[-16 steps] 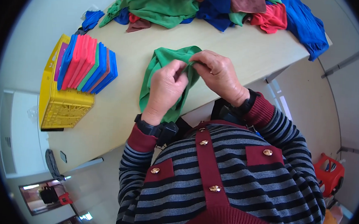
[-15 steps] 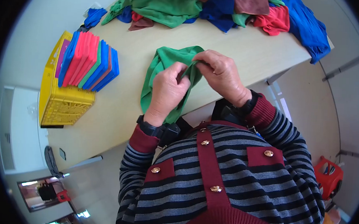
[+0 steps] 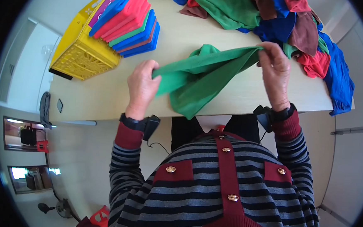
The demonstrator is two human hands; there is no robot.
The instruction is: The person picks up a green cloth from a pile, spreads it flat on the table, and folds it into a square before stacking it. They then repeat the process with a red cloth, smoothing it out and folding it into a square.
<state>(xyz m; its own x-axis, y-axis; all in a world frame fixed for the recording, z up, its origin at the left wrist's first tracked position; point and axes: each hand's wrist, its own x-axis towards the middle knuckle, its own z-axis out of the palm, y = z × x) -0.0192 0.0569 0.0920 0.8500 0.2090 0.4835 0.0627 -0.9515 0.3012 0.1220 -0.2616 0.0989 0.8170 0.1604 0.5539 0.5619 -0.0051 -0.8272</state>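
- A green cloth (image 3: 200, 75) is stretching between both hands above the desk (image 3: 107, 96), its lower fold hanging down past the near edge.
- The left hand (image 3: 142, 87) is closing on the cloth's left end, fingers curled around it.
- The right hand (image 3: 274, 73) is pinching the cloth's right corner, raised near the pile.
- A pile of cloths (image 3: 286, 24) in green, blue, red and brown is lying along the desk's far right.
- A yellow crate (image 3: 82, 51) is sitting at the far left, holding folded cloths (image 3: 129, 21) standing on edge.
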